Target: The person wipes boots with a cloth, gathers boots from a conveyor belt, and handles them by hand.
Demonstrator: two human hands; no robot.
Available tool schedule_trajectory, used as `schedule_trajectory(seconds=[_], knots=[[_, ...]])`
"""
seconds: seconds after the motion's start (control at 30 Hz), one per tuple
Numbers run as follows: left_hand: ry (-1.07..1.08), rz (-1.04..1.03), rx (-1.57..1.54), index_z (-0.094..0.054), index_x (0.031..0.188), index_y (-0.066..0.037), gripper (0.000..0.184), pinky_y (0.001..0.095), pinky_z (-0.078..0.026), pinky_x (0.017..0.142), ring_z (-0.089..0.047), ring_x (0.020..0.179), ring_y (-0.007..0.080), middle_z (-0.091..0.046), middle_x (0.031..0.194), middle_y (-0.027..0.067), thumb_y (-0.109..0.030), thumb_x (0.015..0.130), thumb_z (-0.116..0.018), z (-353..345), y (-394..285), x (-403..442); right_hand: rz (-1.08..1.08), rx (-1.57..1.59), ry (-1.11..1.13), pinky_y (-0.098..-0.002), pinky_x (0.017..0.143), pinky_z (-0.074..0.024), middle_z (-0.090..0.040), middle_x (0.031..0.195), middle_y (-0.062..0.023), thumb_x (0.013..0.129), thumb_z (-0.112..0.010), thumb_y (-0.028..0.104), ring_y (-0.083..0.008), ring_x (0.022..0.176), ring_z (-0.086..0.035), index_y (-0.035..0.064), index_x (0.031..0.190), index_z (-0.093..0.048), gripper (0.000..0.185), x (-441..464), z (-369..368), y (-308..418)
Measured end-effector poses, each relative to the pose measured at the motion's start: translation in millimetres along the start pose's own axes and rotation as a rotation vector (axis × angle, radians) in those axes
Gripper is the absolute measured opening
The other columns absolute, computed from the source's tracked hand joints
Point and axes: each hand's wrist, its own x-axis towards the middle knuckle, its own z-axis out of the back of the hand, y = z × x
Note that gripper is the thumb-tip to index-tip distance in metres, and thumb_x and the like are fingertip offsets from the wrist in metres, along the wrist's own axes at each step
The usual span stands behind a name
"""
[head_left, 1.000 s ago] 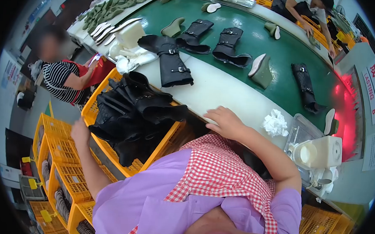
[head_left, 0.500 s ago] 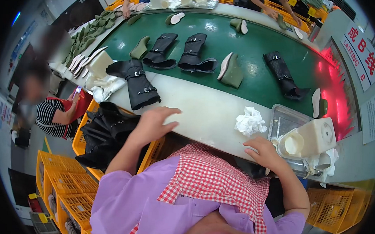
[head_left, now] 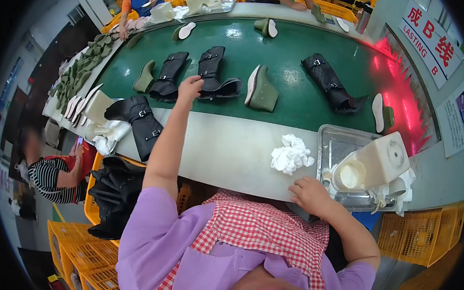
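Stretched out over the green surface, my left hand (head_left: 189, 89) has its fingers drawn together at the left edge of a black buckled boot (head_left: 210, 70), seemingly gripping it. Another black boot (head_left: 169, 77) lies just left of that hand. At the front edge of the white ledge (head_left: 221, 149) rests my right hand (head_left: 310, 195), empty, its fingers slightly bent and apart. Crumpled white paper (head_left: 292, 154) lies just beyond it. A third black boot (head_left: 140, 123) lies on the ledge at the left, and a fourth (head_left: 332, 84) on the green surface at the right.
Right of my right hand, a metal tray (head_left: 326, 142) holds a white container (head_left: 381, 158) and a cup. Green wedge pieces (head_left: 265, 91) lie on the green surface (head_left: 289, 53). A yellow crate (head_left: 91, 203) of black boots stands lower left. Other people are left and across.
My left hand has risen from the crate, crossed the ledge and reached the boot, its fingers closing. My right hand has stayed near the ledge's edge. The view has shifted right.
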Motion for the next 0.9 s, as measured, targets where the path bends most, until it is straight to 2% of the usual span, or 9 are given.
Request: schedule_trajectory(seconds=[0.03,0.17,0.23,0.3,0.43,0.5,0.6,0.8,0.9], knots=[[-0.057,0.016,0.065,-0.065,0.116,-0.007,0.041,0.0263,-0.049,0.061,-0.059,0.072,0.0104,-0.065,0.086,0.0046,-0.024,0.080,-0.070,4.2,13.8,26.2,-0.006,0.001,-0.001,-0.0397,0.082,-0.0477,-0.063,0.098,-0.0095,0.077,-0.070,0.022,-0.0296,0.094,-0.058,0.0067,0.103,-0.065,0.030,0.2,-1.2,-0.9],[-0.080,0.042,0.460,-0.062,0.122,-0.006,0.052,0.0368,-0.049,0.088,-0.063,0.106,0.0268,-0.066,0.114,0.0154,-0.033,0.078,-0.069,6.1,44.2,94.5,0.001,0.016,-0.064,-0.0389,0.076,-0.0465,-0.061,0.090,-0.0086,0.077,-0.070,0.024,-0.0275,0.090,-0.058,0.0074,0.093,-0.064,0.024,4.5,-5.9,-5.3],[-0.093,-0.059,0.623,-0.055,0.131,-0.004,0.061,0.0324,-0.049,0.086,-0.064,0.098,0.0222,-0.066,0.112,0.0123,-0.033,0.079,-0.069,-1.2,43.2,103.0,-0.011,0.021,-0.067,-0.0387,0.076,-0.0464,-0.061,0.089,-0.0085,0.077,-0.070,0.024,-0.0272,0.089,-0.058,0.0074,0.091,-0.063,0.023,7.1,-6.9,-4.3],[-0.111,-0.072,0.841,-0.053,0.133,-0.004,0.067,0.0363,-0.043,0.100,-0.057,0.118,0.0296,-0.059,0.128,0.0167,-0.039,0.078,-0.069,-6.8,47.3,113.1,0.001,-0.015,-0.078,-0.0389,0.073,-0.0461,-0.060,0.085,-0.0087,0.076,-0.070,0.023,-0.0270,0.086,-0.058,0.0072,0.085,-0.061,0.021,11.1,-7.9,-2.2],[0.070,0.081,0.819,-0.053,0.128,0.005,0.074,0.0390,-0.044,0.098,-0.056,0.117,0.0347,-0.057,0.127,0.0230,-0.043,0.074,-0.070,-9.4,61.2,124.8,-0.010,-0.023,-0.063,-0.0395,0.072,-0.0455,-0.059,0.082,-0.0092,0.075,-0.071,0.022,-0.0273,0.083,-0.057,0.0070,0.082,-0.059,0.020,13.8,-5.6,0.9],[0.045,0.027,0.768,-0.053,0.124,0.011,0.077,0.0401,-0.045,0.095,-0.059,0.113,0.0341,-0.061,0.121,0.0241,-0.044,0.074,-0.073,-7.8,65.1,128.0,-0.035,-0.025,-0.019,-0.0391,0.073,-0.0467,-0.058,0.084,-0.0084,0.074,-0.072,0.022,-0.0277,0.084,-0.057,0.0067,0.093,-0.062,0.026,14.3,-4.2,2.0],[0.228,0.335,0.460,-0.063,0.116,0.001,0.069,0.0426,-0.046,0.077,-0.061,0.096,0.0280,-0.060,0.115,0.0164,-0.050,0.073,-0.076,-2.8,58.4,128.8,-0.015,0.013,-0.065,-0.0400,0.072,-0.0448,-0.057,0.081,-0.0093,0.074,-0.071,0.021,-0.0278,0.082,-0.057,0.0065,0.083,-0.057,0.022,15.7,-2.4,2.5],[0.254,0.512,0.362,-0.056,0.127,-0.003,0.075,0.0463,-0.047,0.085,-0.059,0.105,0.0297,-0.059,0.123,0.0133,-0.047,0.071,-0.079,-14.0,48.5,126.6,-0.029,0.015,-0.050,-0.0400,0.072,-0.0443,-0.057,0.082,-0.0095,0.075,-0.070,0.021,-0.0280,0.083,-0.056,0.0062,0.084,-0.057,0.022,19.1,1.5,4.3],[0.231,0.414,0.229,-0.049,0.135,-0.011,0.079,0.0493,-0.047,0.087,-0.055,0.113,0.0297,-0.054,0.132,0.0109,-0.046,0.070,-0.080,-16.7,49.0,111.8,-0.027,0.014,-0.051,-0.0400,0.072,-0.0441,-0.057,0.083,-0.0096,0.076,-0.070,0.021,-0.0280,0.083,-0.056,0.0061,0.085,-0.056,0.022,19.5,-1.8,3.3]])
